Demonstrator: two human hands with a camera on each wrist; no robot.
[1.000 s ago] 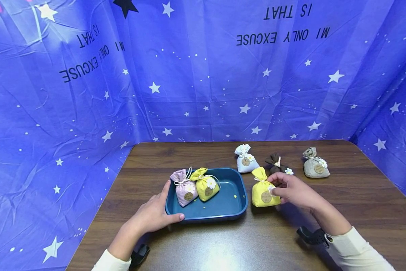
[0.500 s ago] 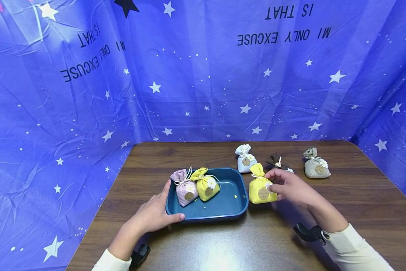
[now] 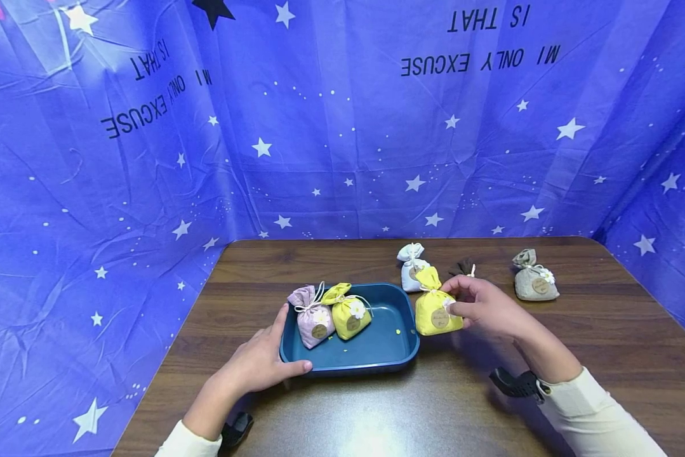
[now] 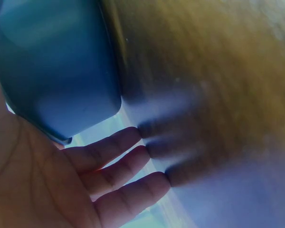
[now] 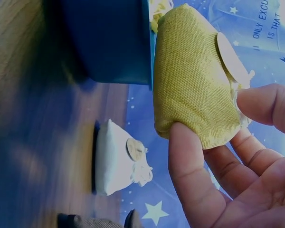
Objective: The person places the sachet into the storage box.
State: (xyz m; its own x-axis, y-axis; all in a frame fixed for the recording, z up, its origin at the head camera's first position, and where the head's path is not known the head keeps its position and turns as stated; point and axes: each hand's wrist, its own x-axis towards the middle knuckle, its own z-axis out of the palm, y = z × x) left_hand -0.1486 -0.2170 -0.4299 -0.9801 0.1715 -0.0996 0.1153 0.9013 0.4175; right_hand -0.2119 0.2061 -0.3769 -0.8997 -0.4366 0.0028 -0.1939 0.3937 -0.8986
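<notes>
My right hand (image 3: 482, 308) pinches a yellow drawstring sachet (image 3: 438, 314) with a round tag and white flower, off the table beside the blue tray's right rim. In the right wrist view, thumb and fingers grip the same yellow sachet (image 5: 194, 76) by its side. My left hand (image 3: 262, 362) rests against the left front corner of the blue tray (image 3: 371, 366), thumb along the front rim. The left wrist view shows three of its fingers nearly straight beside the tray wall (image 4: 61, 61). Inside the tray lie a lilac sachet (image 3: 312, 320) and another yellow sachet (image 3: 348, 314).
Behind the held sachet sits a white sachet (image 3: 413, 263), partly covered by it. A dark brown sachet (image 3: 462, 268) is mostly hidden by my right hand. Farther right stands a beige sachet (image 3: 536, 282). A blue starry curtain (image 3: 342, 146) hangs behind the wooden table (image 3: 605, 330).
My right hand has carried the yellow sachet left and slightly up toward the tray's right rim, covering more of the brown and white sachets. The left hand and tray stay put.
</notes>
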